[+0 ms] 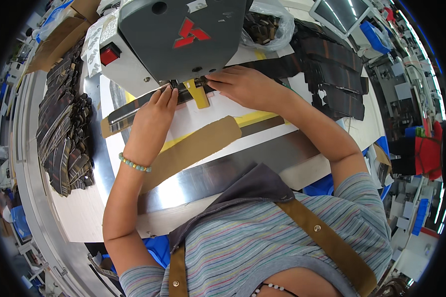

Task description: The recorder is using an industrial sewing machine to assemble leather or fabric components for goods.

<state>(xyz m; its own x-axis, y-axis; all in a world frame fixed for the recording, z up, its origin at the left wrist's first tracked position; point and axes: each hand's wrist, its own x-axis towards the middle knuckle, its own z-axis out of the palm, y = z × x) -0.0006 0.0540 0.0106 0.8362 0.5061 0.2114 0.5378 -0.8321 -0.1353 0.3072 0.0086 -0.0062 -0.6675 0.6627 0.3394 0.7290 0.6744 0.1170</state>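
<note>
A long dark striped fabric strip (131, 110) runs under the head of a grey sewing machine (183, 39). My left hand (155, 111) lies on it just left of the needle area, fingers stretched out and fingertips pressing it down. On the other side, my right hand (245, 88) has bent fingers and thumb closed at the strip close to the needle. A yellow guide piece (198, 94) stands between my two hands. The needle and the stitching point are mostly hidden by the machine head.
Dark striped pieces (64, 128) lie heaped at the left. More dark strips (334, 74) lie stacked at the right, beside a clear plastic bag (267, 24) of pieces. A brown board (193, 148) covers part of the metal plate in front. A tablet-like screen (341, 15) stands back right.
</note>
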